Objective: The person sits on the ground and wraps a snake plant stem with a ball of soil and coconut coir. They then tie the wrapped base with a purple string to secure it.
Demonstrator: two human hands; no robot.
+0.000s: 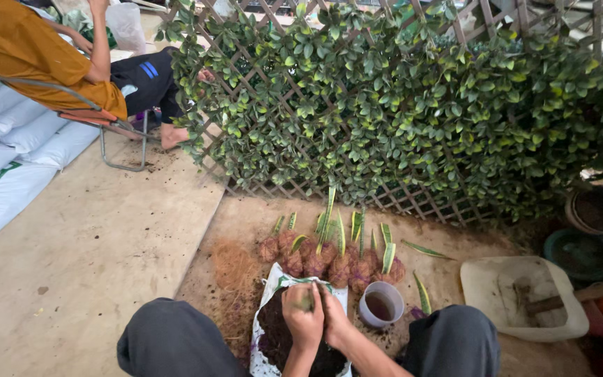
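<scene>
My left hand [302, 311] and my right hand [333, 314] are pressed together over an open white sack of dark soil [273, 335] between my knees. They close around a small green plant cutting [308, 301], mostly hidden by my fingers. Just beyond the sack stands a row of several cuttings with green leaves and brown fibre-wrapped root balls [329, 258]. A small purple-white pot [381, 304] with soil inside sits right of my right hand.
A pile of brown coconut fibre [235, 269] lies left of the sack. A white tray with a trowel [525, 297] and dark pots [581, 255] are at right. A leafy trellis fence [399, 105] stands ahead. Another person sits on a chair [71, 63] beside white sacks [8, 153].
</scene>
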